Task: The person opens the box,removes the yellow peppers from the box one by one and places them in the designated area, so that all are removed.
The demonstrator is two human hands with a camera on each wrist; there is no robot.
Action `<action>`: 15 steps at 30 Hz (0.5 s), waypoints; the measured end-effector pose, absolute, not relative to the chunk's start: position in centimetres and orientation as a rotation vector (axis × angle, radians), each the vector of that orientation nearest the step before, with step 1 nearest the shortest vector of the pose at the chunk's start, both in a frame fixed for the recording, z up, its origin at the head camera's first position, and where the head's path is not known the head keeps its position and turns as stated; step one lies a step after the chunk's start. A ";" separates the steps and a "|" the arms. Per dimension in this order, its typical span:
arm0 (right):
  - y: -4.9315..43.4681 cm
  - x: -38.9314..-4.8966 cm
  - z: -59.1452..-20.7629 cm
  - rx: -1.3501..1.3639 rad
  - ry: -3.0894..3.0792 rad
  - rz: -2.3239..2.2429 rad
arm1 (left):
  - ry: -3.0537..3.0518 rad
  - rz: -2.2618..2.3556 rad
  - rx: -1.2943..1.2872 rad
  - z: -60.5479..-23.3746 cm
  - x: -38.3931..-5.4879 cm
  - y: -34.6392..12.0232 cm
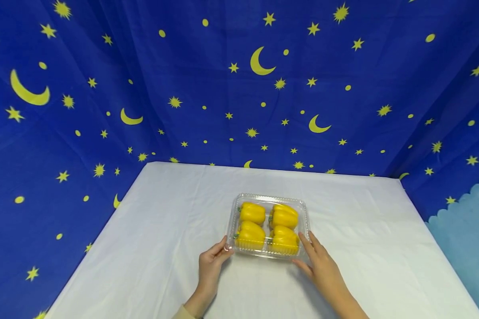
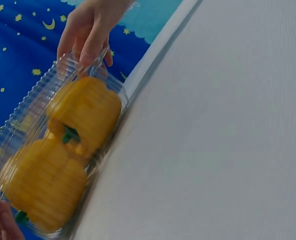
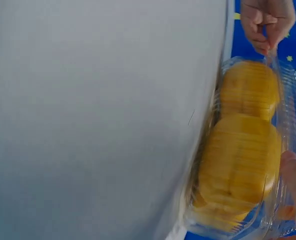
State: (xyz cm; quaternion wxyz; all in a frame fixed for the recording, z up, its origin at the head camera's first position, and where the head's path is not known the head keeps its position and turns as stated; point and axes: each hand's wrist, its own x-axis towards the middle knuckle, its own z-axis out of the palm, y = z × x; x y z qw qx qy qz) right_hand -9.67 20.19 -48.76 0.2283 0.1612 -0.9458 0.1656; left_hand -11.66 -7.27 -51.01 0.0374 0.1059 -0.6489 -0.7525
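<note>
A clear plastic clamshell container (image 1: 273,198) sits on the white-covered table. Several yellow bell peppers (image 1: 252,213) with green stems fill it in two rows, seen through its ribbed plastic. My left hand (image 1: 210,268) pinches the rim at the front left corner between thumb and fingers, also visible at the top of the right wrist view. At the front right corner, my right hand (image 1: 323,268) holds the edge, thumb at the front and fingers along the right side. In the left wrist view the right hand (image 2: 90,35) grips the far end of the container; some fingertips are hidden behind plastic.
The white cloth (image 1: 175,230) covers the whole table. Blue fabric (image 1: 207,88) with yellow moons and stars hangs behind and to the left. Light blue scalloped fabric (image 1: 463,239) hangs at the right edge.
</note>
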 end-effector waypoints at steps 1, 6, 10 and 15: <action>20.2 -9.7 -48.7 0.454 -2.611 0.423 | -1.972 -2.311 0.331 -51.1 -11.6 -7.2; 20.3 -9.9 -48.5 0.530 -2.614 0.250 | -1.898 -2.289 0.331 -51.2 -11.5 -6.9; 20.4 -10.0 -48.6 0.566 -2.606 0.185 | -1.856 -2.240 0.296 -51.2 -11.5 -6.6; 20.4 -10.1 -48.6 0.581 -2.615 0.175 | -1.833 -2.157 0.229 -51.5 -11.4 -6.5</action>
